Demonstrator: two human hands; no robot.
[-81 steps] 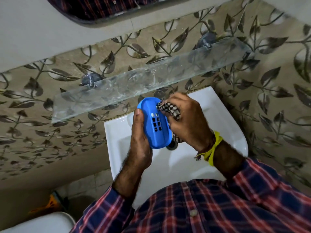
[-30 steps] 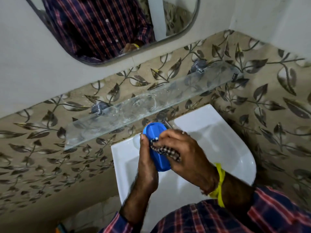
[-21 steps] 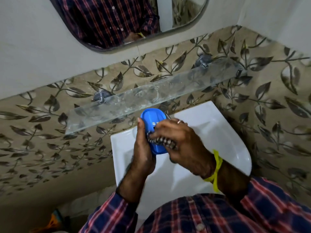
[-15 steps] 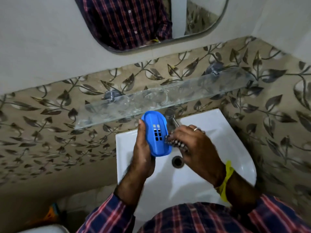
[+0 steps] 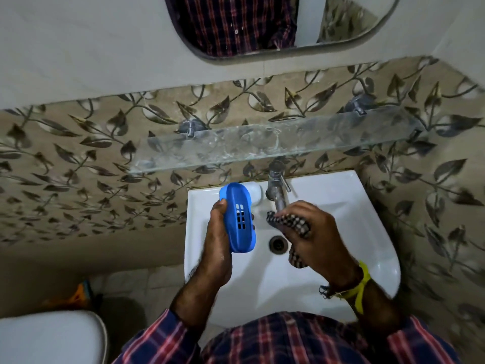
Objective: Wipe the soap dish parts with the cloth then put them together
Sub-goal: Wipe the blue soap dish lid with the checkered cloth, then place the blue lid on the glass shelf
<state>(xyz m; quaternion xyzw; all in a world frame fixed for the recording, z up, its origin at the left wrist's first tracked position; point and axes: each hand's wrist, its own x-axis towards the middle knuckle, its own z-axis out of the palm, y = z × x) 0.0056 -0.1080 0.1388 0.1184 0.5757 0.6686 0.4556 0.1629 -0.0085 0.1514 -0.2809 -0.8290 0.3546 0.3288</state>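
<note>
- Since half a second ago the right hand (image 5: 313,236) has drawn away from the soap dish part (image 5: 240,218); the cloth (image 5: 292,224) no longer touches the blue plastic, and a gap of white basin shows between them.
- The soap dish part is smooth, glossy blue plastic, an elongated oval with rounded ends and a small grid of rectangular drain slots near its middle. It is held on edge over the left of the sink (image 5: 367,232).
- The cloth is soft, woven, in a dark-and-light check, bunched into a wad with a tail hanging below the palm.
- The left hand (image 5: 217,248) grips the soap dish part, thumb on its near edge and fingertips curling round the far edge.
- The right hand is curled tight round the cloth, just below the metal tap (image 5: 278,190).
- The sink is glazed white ceramic with a round metal drain (image 5: 276,244). A clear glass shelf (image 5: 262,143) runs above it against leaf-patterned tiles.
</note>
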